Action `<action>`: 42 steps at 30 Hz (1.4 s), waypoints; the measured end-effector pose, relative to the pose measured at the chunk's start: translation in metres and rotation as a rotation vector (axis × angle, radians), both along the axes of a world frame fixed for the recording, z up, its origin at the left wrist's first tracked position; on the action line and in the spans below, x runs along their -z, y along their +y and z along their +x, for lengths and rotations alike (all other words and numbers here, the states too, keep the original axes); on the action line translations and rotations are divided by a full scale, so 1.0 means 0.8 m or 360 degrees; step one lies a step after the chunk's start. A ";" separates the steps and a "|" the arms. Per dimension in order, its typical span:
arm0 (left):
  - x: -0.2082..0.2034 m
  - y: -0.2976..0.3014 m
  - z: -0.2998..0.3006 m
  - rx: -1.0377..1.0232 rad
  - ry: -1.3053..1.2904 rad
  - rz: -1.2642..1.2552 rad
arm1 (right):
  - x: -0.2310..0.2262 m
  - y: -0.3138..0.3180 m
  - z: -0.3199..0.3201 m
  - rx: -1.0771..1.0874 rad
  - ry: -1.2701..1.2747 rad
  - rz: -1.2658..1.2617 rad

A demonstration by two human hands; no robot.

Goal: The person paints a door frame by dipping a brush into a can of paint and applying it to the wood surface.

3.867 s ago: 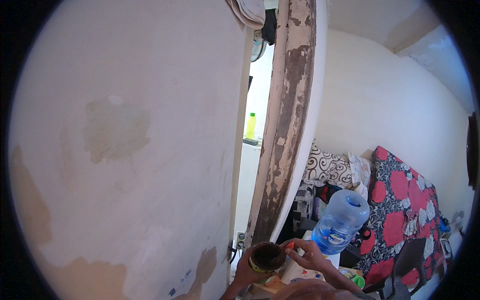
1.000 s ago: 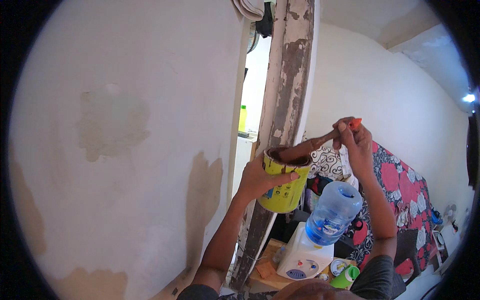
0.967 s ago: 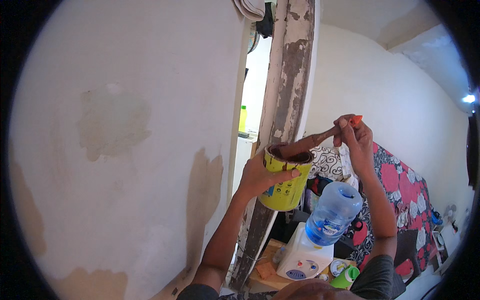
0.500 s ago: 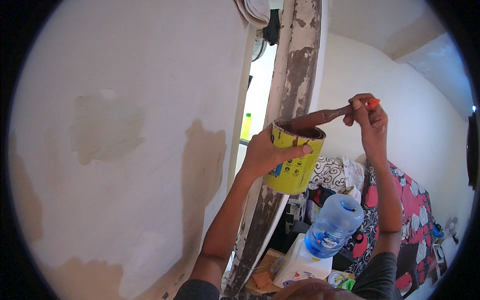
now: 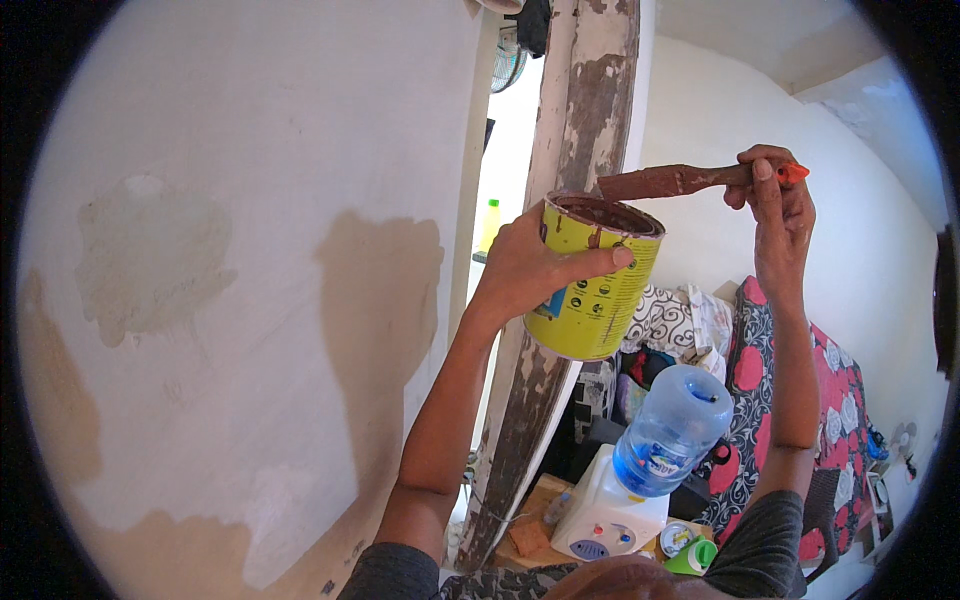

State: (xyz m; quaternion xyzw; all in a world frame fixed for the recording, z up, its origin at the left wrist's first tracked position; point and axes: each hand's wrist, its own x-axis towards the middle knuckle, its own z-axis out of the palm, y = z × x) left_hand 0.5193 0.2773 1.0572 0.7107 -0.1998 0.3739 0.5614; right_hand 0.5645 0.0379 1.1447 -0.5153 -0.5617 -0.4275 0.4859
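Pale walls and a peeling door frame backed a raised yellow can.
A brush, coated brown, had its bristle end at the can's open mouth (drips marked the side), the right hand pinching its handle near the orange tip. The left hand curled round the can, thumb across its front. Below, to the right, a blue water bottle stood upended on a white dispenser, a wooden surface under it.

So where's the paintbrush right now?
In the head view, the paintbrush is above and right of centre, held by its handle in the right hand, its bristle end at the mouth of the yellow can in the left hand.
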 end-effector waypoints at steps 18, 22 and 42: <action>0.088 -0.013 0.000 0.0257 -0.0097 0.0062 | -0.024 0.015 0.015 0.0419 0.0253 -0.0959; 0.107 -0.020 -0.001 0.0321 -0.0048 0.0053 | -0.018 0.013 -0.003 0.0365 0.0176 -0.1026; 0.138 -0.003 0.020 0.0303 0.0144 -0.0001 | -0.016 -0.017 0.000 0.0104 0.0003 -0.1505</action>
